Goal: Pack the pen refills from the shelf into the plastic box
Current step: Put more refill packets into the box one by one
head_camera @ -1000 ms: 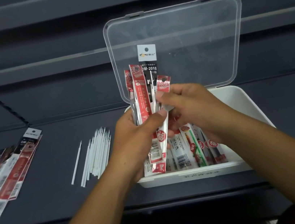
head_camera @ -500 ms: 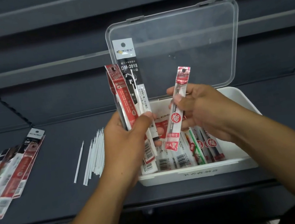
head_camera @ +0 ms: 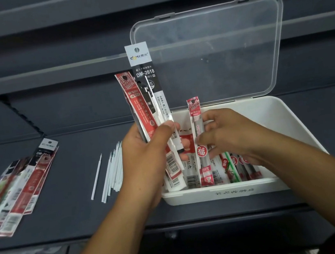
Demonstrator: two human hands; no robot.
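Refill packets (head_camera: 150, 116) in both hands

Black refill pack (head_camera: 146, 80) at 12 o'clock of left hand (head_camera: 146, 153): "DM-2018", "5". Red pack (head_camera: 200, 143) in right hand (head_camera: 225, 133): round "福" sticker.

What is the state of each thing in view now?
Plastic box: open, partly filled with refill packs.
Lid: raised upright.
Left hand: holds several refill packs upright.
Right hand: holds one red pack over the box.
Loose white refills: lying on shelf.
Packs at left: lying on shelf.
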